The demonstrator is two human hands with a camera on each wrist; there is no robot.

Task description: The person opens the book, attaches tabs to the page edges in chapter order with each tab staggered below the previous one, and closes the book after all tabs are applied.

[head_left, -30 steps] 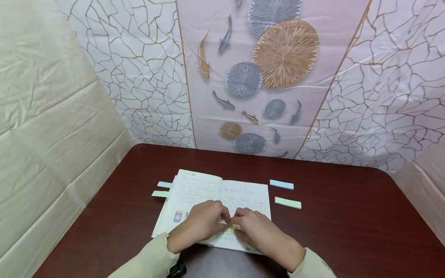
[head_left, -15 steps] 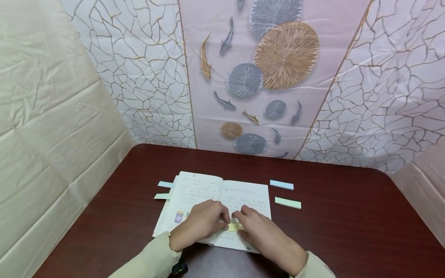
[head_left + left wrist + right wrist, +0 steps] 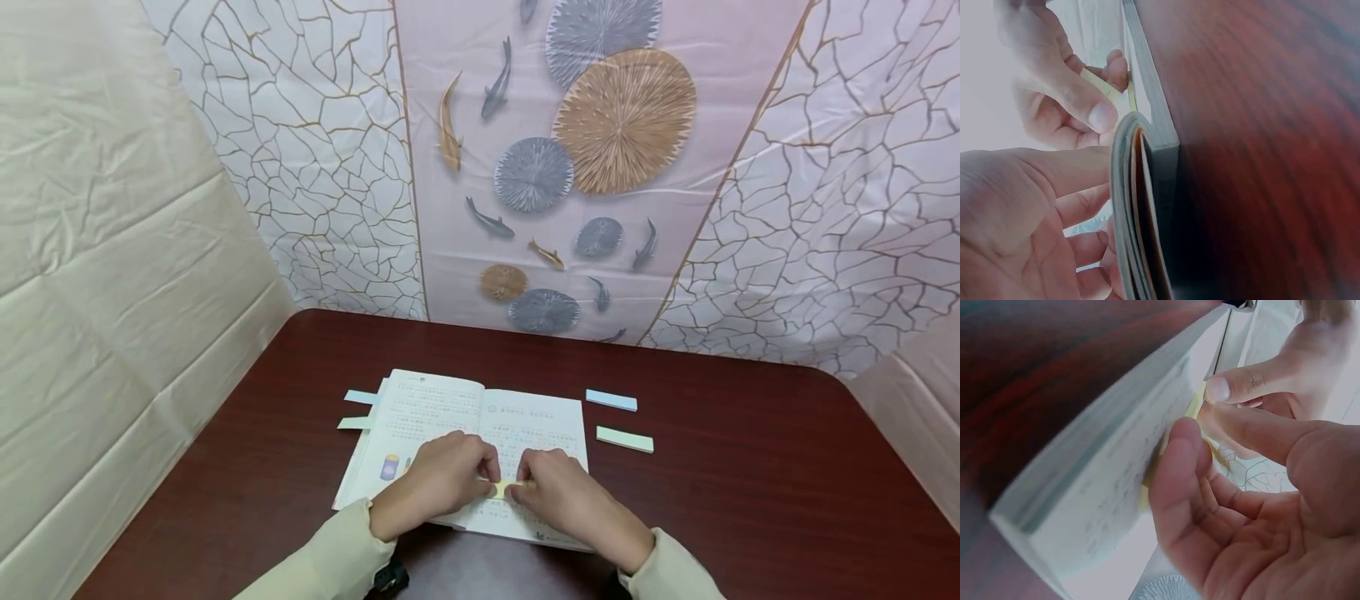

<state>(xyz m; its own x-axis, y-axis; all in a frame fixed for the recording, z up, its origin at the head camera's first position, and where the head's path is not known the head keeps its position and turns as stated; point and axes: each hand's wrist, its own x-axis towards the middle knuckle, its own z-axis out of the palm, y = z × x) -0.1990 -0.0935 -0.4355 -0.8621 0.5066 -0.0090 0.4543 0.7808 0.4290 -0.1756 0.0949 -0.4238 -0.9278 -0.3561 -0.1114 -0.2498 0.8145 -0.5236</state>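
Note:
An open book [image 3: 438,408] lies on the dark red table with printed pages facing up. Over its right page, my left hand [image 3: 450,475] pinches the left end of a narrow yellow sticky note pad [image 3: 501,490] between thumb and forefinger. From the other side my right hand [image 3: 566,500] grips the pad's right part, thumb and curled fingers close to the left thumb. In the left wrist view, one yellow strip [image 3: 1099,82] angles away from another near the page. My fingers hide much of the pad; its yellow edge [image 3: 1197,401] shows in the right wrist view.
Blue sticky notes [image 3: 611,400] and green sticky notes [image 3: 625,439] lie on the table right of the book. A blue tab [image 3: 361,397] and a green tab [image 3: 355,423] stick out from the book's left edge. A patterned cloth [image 3: 337,167] hangs behind the table.
My right hand's fingers spread and lifted off the yellow pad half a second ago, and now curl in and pinch it. My left hand keeps its pinch.

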